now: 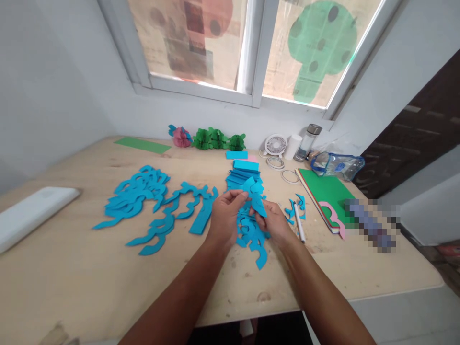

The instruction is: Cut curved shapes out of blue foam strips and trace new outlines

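Between my two hands is a piece of blue paper, raised over a heap of blue paper scraps. My left hand pinches its left side between thumb and fingers. On its lower right side, my right hand has its fingers closed on the same piece. Just beyond the hands lies a stack of folded blue paper. To the left are wavy blue paper cutouts, a larger pile of blue cutouts and a straight blue strip. The fingers partly cover the held paper.
A white marker lies right of my hands, near green paper sheets with a pink cutout. At the back stand a small fan, a glass bottle and green paper trees. A white device is far left.
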`<state>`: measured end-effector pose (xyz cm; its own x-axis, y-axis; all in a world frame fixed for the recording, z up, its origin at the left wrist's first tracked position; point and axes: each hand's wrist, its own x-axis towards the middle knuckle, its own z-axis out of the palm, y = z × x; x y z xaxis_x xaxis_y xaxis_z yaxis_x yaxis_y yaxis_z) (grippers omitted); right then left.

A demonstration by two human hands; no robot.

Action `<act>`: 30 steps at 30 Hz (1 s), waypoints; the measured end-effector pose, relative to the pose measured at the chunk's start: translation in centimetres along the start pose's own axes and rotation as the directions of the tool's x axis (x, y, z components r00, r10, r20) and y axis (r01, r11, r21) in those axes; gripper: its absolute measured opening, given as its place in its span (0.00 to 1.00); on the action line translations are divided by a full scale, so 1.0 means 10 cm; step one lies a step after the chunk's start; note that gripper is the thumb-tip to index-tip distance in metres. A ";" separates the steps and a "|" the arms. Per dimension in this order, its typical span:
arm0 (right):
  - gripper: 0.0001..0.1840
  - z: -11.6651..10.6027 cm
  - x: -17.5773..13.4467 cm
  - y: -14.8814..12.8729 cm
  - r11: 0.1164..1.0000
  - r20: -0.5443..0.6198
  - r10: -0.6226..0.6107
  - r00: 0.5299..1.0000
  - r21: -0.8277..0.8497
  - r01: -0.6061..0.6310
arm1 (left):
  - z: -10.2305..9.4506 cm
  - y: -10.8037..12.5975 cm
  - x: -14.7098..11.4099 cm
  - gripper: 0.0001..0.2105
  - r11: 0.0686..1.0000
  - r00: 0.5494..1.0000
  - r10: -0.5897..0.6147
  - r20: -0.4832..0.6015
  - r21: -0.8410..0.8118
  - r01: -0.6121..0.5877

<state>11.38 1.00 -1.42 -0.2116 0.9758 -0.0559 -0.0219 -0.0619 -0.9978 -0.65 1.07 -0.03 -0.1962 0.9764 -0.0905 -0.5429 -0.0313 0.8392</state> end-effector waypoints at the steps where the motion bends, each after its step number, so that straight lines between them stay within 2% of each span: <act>1: 0.22 0.00 0.00 0.01 1.000 -0.001 -0.004 1.000 0.003 0.004 | 0.00 0.00 0.00 0.08 1.000 1.000 -0.001 -0.002 -0.006 0.001; 12: 0.16 0.00 0.01 0.04 1.000 0.002 -0.021 1.000 0.006 0.021 | 0.00 0.01 -0.01 0.08 1.000 1.000 -0.013 0.020 0.007 0.013; 30: 0.18 0.09 0.00 0.01 0.998 -0.065 -0.017 0.998 0.062 0.021 | 0.03 0.02 -0.04 0.09 0.998 0.998 -0.063 0.021 -0.018 0.063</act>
<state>10.48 0.82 -1.46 -0.1473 0.9882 -0.0414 -0.0865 -0.0545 -0.9948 -0.48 0.74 0.31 -0.1446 0.9807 -0.1317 -0.5690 0.0265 0.8219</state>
